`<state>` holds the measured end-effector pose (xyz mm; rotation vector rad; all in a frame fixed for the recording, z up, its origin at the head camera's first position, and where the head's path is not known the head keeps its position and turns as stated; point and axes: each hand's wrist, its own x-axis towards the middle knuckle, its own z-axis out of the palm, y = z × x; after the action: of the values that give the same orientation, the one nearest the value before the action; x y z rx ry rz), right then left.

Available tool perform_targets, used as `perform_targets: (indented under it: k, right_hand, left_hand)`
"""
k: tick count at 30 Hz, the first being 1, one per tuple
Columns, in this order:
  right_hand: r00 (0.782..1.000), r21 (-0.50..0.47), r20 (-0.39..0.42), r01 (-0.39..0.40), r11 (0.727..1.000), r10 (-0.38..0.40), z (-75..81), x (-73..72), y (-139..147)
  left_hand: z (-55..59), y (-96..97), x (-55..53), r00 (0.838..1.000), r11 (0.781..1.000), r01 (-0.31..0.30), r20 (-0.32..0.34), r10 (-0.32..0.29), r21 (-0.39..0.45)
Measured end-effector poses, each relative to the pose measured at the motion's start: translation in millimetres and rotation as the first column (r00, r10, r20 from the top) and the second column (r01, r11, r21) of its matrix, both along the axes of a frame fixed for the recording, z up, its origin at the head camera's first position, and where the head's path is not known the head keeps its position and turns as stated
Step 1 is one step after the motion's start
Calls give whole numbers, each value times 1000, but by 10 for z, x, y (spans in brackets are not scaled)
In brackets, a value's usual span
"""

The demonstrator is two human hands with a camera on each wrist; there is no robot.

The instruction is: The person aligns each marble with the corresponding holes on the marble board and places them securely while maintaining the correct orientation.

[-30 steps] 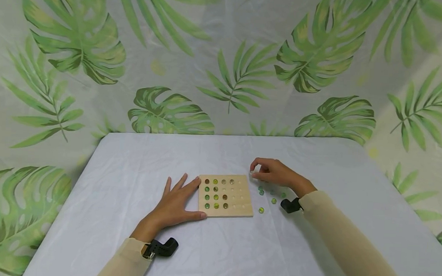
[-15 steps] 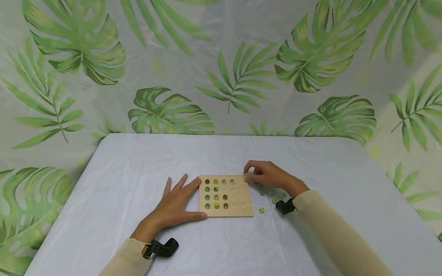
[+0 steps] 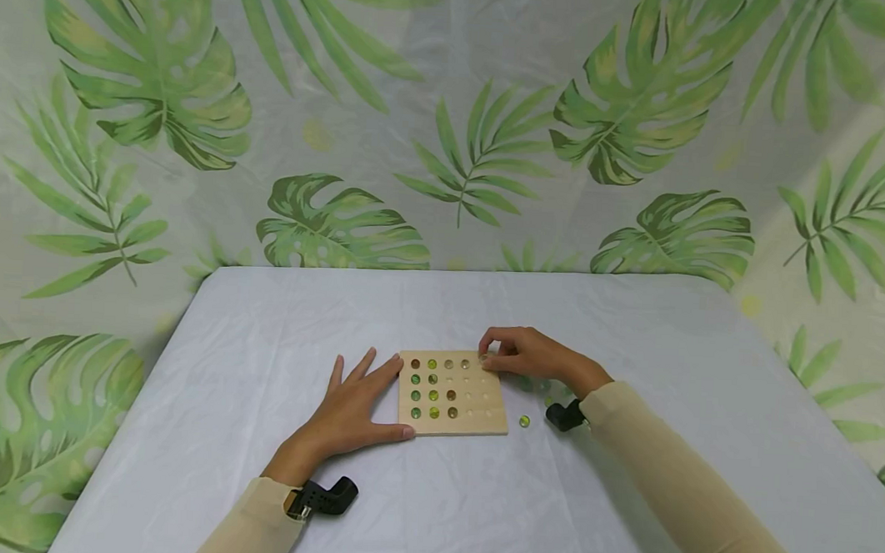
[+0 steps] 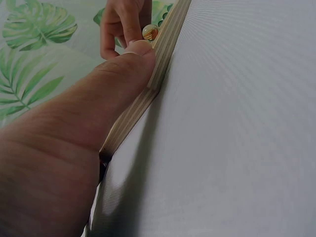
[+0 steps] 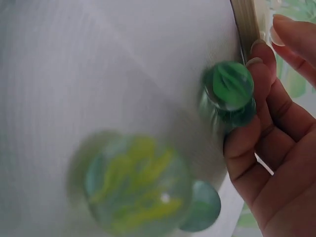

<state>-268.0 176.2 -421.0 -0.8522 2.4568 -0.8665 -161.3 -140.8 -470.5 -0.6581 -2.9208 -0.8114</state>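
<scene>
- Left hand [image 3: 349, 412]: palm down, reaching in from the lower left on my head view. Fingers spread apart, curled round nothing. Index fingertip meets the far left corner of the wooden marble board [image 3: 475, 397]; thumb lies along its near edge, pressed to the rim on my left wrist view.
- Right hand [image 3: 532, 352]: in from the right, wrist bent so the fingers point left and downward over the board's far right corner. Thumb and index together, pinching what looks like a clear marble [image 3: 484, 358]; remaining fingers curled inward.
- Board: flat on the white-clothed counter [image 3: 415, 509], between the two hands. Long axis left to right, short sides running away from me, near edge square to me or almost.
- Marbles fill its two left columns, green and brown, then yellow-green; more sit in the third and fourth. Shallow hollows show toward the right.
- Loose yellow-green marble [image 3: 524, 421] on the cloth, just right of the board. Green marble [image 5: 229, 85] beside the right hand's curled fingers; I can't tell whether they touch.
- Hard to make out: the pinched marble is mostly covered, and I can't say if it touches its hollow. Right hand and wrist camera [image 3: 565, 416] partly hide other loose marbles. Nearest marble on my right wrist view is blurred.
</scene>
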Motion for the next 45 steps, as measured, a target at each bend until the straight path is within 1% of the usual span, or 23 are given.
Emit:
perform_targets:
  k: [8,14,20,30,45]
  right_hand:
    - [1000,12,-3,0,1000,0,-27,5,-24]
    - [1000,-6,-7,-11,1000,11,-31,6,-9]
    - [1000,-28,-25,-20,999,19,-46,-16,-3]
    - [1000,-15,-13,5,1000,-5,-51,1,-1]
    - [1000,-26,-8,5,1000,-5,-77,-2,15]
  left_hand:
    - [15,6,4,1000,1000,-3,13,3,-3]
    - [35,-1,5,1000,1000,-1,14,1,1]
    - [28,-14,-11,1000,1000,-5,5,5,-7]
    - [20,2,-21,1000,1000,-5,13,5,-10]
    - [13,11,-5,1000,1000,-8,21,8,-8]
